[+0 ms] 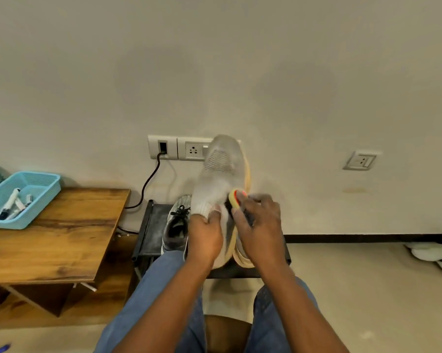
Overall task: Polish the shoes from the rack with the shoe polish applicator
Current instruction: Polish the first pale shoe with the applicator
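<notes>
Head view: a pale grey knit shoe is held up, toe pointing far, toward the wall socket plate, above a low black rack. The shoe's collar is gripped by the left hand, fingers curled round the opening with the thumb tucked at the rim. A shoe polish applicator, yellow sponge with a red-orange edge, is held in the right hand, fingers wrapped round its dark body; the sponge is pressed to the shoe's right side near the collar. A second grey shoe with black laces is seen on the rack, just left of the held one. To the left, a wooden table carries a blue basket with small tubes inside. Blue-jeaned knees are visible near the bottom.
</notes>
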